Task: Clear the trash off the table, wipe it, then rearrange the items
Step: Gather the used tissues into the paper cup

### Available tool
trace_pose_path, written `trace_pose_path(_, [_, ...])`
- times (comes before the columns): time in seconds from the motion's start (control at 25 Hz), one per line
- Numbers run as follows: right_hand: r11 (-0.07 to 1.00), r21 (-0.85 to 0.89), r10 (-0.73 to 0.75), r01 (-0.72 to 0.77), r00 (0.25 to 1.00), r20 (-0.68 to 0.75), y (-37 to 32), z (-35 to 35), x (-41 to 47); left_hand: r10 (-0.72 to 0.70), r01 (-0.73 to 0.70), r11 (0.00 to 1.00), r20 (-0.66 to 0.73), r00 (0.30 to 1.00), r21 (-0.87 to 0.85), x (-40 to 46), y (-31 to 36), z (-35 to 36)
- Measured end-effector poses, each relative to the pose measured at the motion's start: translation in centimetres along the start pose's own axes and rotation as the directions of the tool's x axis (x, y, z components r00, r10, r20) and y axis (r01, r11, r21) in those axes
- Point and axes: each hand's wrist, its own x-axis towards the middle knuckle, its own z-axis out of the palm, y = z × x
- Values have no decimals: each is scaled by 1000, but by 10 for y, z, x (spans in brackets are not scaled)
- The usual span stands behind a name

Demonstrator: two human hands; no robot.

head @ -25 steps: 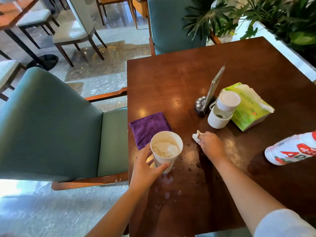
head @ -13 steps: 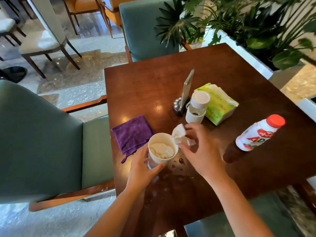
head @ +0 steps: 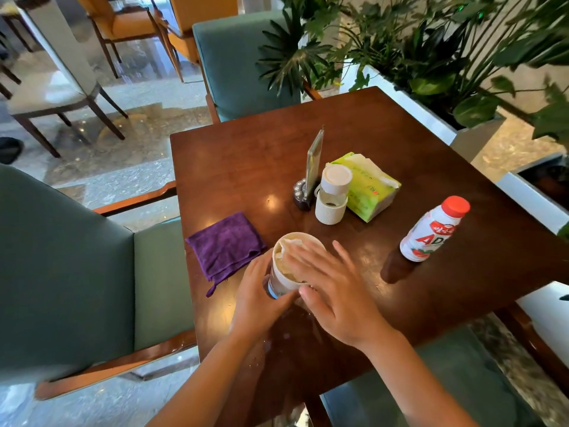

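My left hand (head: pixel 261 295) grips the side of a white paper cup (head: pixel 281 282) near the front left of the dark wooden table (head: pixel 246 158). Crumpled white tissue (head: pixel 288 246) fills the cup. My right hand (head: pixel 334 286) lies flat over the cup's mouth, fingers spread, pressing on the tissue. A folded purple cloth (head: pixel 224 243) lies on the table just left of the cup. Water droplets spot the wood in front of the cup, partly hidden by my hands.
Behind the cup stand a sign holder (head: pixel 312 167), a white lidded jar (head: pixel 332 195) and a green tissue pack (head: pixel 365 186). A red-capped white bottle (head: pixel 434 231) stands to the right. Green chairs (head: pixel 77 272) flank the table; planters (head: pixel 431 112) line the right side.
My right hand lifted a tissue scrap from the table, carried it to the cup, and now presses flat over the cup's mouth. The view shifted, bringing the bottle fully into sight.
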Motion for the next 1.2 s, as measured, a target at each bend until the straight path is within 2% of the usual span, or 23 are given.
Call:
trace_pose_path(0.12, [995, -96, 32, -23, 996, 87, -2, 2, -3, 34, -34, 999, 1, 999, 11, 2, 3, 1])
trace_pose_path(0.32, [986, -137, 115, -99, 987, 116, 0, -4, -5, 50, -50, 999, 49, 998, 0, 0, 6, 14])
trace_pose_path(0.44, [988, -112, 103, -103, 995, -7, 8, -13, -18, 41, -37, 998, 68, 997, -55, 0, 9, 27])
trace_pose_path(0.6, [986, -143, 41, -82, 963, -268, 36, -26, -46, 22, -16, 998, 93, 995, -68, 5, 13, 45])
trace_pose_path(0.68, [962, -185, 90, -201, 873, -479, 65, -38, -55, 10, -5, 999, 119, 993, -37, 5, 13, 53])
trace_pose_path(0.76, [897, -108, 256, -430, 701, -666, 102, -56, -60, 8, -7, 1000, 142, 990, -9, 2, 13, 58])
trace_pose_path(0.8, [839, -73, 342, -539, 627, -700, 119, -65, -61, 8, -8, 1000, 145, 989, -4, 1, 14, 60])
trace_pose_path(0.84, [770, -101, 402, -630, 602, -690, 135, -71, -60, 8, -7, 1000, 144, 990, -2, 0, 15, 61])
trace_pose_path(0.92, [647, -313, 454, -695, 681, -575, 163, -80, -53, 6, -7, 1000, 139, 990, 4, 0, 16, 61])
trace_pose_path(1.0, [606, -468, 467, -644, 763, -446, 183, -86, -41, 6, -8, 1000, 134, 991, 14, 2, 15, 61])
trace_pose_path(1.08, [627, -497, 476, -600, 800, -365, 198, -87, -31, 10, -14, 999, 122, 992, 35, 4, 14, 59])
trace_pose_path(1.2, [681, -400, 498, -614, 788, -361, 209, -82, -25, 6, -11, 999, 101, 995, 45, 5, 13, 59])
